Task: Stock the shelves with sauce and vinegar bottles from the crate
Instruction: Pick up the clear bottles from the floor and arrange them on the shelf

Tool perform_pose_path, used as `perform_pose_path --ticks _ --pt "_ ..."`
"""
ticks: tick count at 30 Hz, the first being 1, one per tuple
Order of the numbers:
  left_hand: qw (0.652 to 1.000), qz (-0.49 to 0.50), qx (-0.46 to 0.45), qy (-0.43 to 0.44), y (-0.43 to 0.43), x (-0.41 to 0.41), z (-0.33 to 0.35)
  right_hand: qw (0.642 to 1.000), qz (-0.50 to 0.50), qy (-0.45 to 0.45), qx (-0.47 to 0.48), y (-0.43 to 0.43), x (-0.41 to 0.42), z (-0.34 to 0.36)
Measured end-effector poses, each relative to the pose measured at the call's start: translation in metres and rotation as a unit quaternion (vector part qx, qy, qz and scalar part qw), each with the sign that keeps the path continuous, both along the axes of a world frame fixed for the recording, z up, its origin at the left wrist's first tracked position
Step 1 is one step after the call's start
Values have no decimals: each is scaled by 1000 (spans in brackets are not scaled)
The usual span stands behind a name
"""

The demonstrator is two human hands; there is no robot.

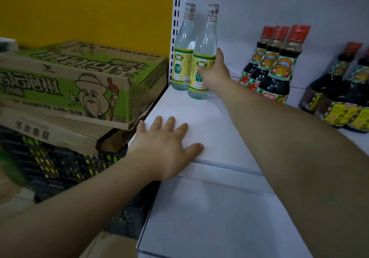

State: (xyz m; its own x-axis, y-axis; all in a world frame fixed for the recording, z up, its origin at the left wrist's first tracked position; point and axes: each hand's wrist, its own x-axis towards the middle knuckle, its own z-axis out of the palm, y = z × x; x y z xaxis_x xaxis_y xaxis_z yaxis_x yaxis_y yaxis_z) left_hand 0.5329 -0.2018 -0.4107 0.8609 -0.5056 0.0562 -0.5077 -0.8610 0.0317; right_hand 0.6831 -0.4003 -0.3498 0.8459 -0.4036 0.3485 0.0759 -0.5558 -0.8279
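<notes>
Two clear vinegar bottles with green-yellow labels stand at the back left of the white shelf (199, 121). My right hand (214, 71) is wrapped around the nearer vinegar bottle (204, 43), which stands upright on the shelf just in front of the other vinegar bottle (183, 43). My left hand (165, 145) lies flat, fingers spread, on the shelf's front left corner and holds nothing. Dark soy sauce bottles with red caps (277, 65) stand in a row to the right.
More dark sauce bottles with yellow labels (343, 97) stand at the far right. Left of the shelf, green-printed cardboard boxes (79, 77) are stacked on a black crate (60, 165). A slotted shelf upright (175, 27) rises beside the vinegar bottles.
</notes>
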Motion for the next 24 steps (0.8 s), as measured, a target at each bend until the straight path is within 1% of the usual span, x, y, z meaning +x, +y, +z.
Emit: perform_pose_path --ticks 10,16,20,24 --pt "1000 3 -8 -2 0 -1 0 999 7 -17 36 -10 35 -10" --pt "1000 4 -13 -8 -1 -2 -1 999 -10 -12 48 -12 47 -12" --pt "1000 4 -15 -5 0 -2 -1 999 -17 -8 40 -12 49 -12" --pt "1000 7 -23 -3 0 -1 -2 999 -15 14 38 -10 40 -14"
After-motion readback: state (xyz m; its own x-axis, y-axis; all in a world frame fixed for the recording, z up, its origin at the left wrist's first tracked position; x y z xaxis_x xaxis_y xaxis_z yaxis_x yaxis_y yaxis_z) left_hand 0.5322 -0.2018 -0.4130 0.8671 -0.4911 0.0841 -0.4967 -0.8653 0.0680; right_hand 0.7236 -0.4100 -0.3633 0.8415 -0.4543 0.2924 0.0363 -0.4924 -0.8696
